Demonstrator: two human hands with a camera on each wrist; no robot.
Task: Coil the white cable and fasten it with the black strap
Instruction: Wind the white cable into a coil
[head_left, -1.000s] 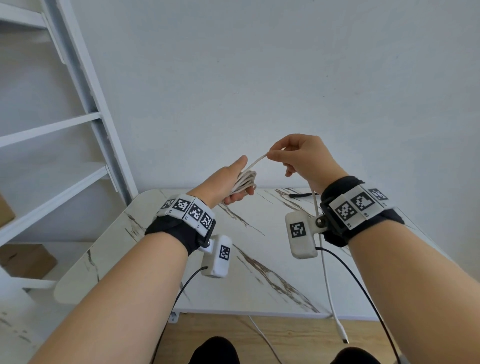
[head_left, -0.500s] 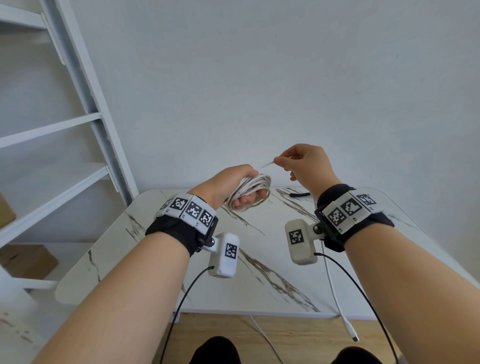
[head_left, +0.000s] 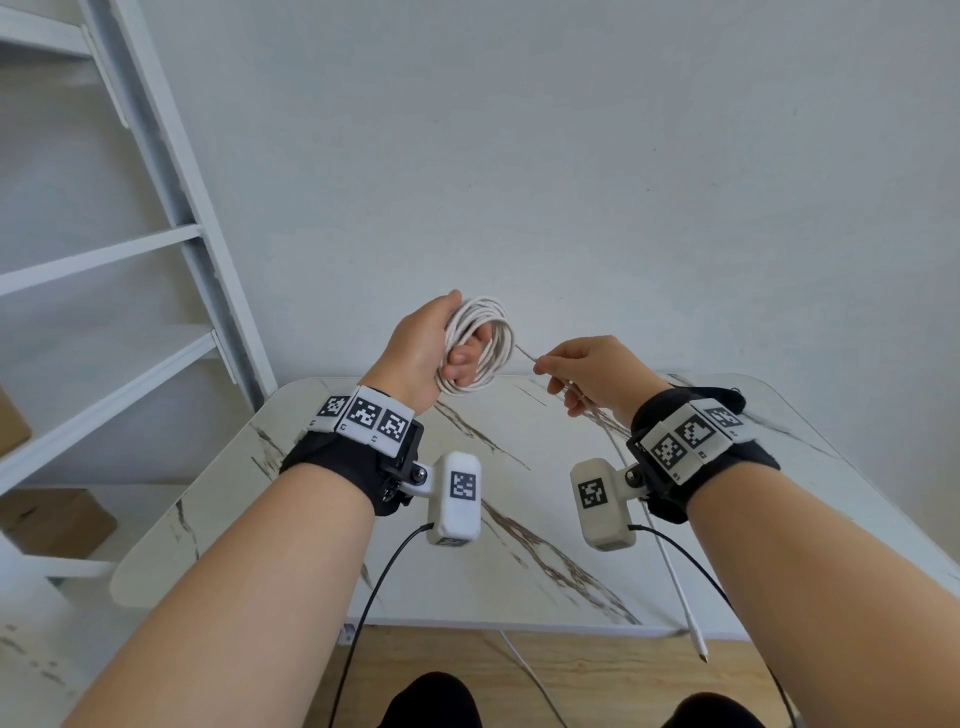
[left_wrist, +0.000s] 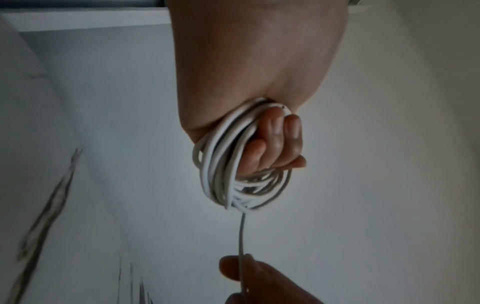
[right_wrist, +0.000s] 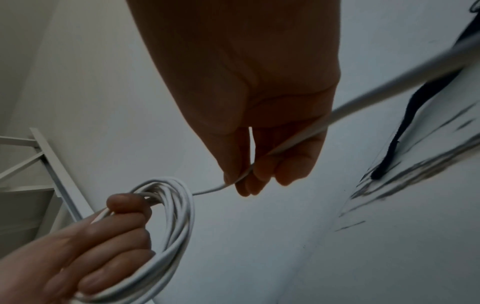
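1. Loops of the white cable (head_left: 475, 345) now sit as a round bundle in the left hand (head_left: 422, 347), whose fingers curl through the ring and grip it; a second ago the same turns lay flatter against that palm, so another wrap has gone on.

2. Right hand (head_left: 589, 371) has dropped from above the bundle to just beside it, level with the left hand. Its thumb and fingertips (right_wrist: 240, 181) pinch the free run of cable, which stretches short and taut from the coil to that pinch.

3. Behind the pinch the cable passes under the right wrist and trails down toward the person. Its connector end (head_left: 698, 646) hangs below the table (head_left: 223, 499) edge, higher than it hung a second ago, so the slack is shrinking.

4. My reading: coiling is well along but not done. A length of tail remains to be wound on before fastening can begin.

5. Black strap (right_wrist: 405, 115) lies on the table beyond the right hand, untouched and well apart from the coil. In the head view the right wrist hides most of it.

6. Likely risk: the left grip must keep the turns together when the right hand lets go to fetch the strap, or the loops may spring loose.
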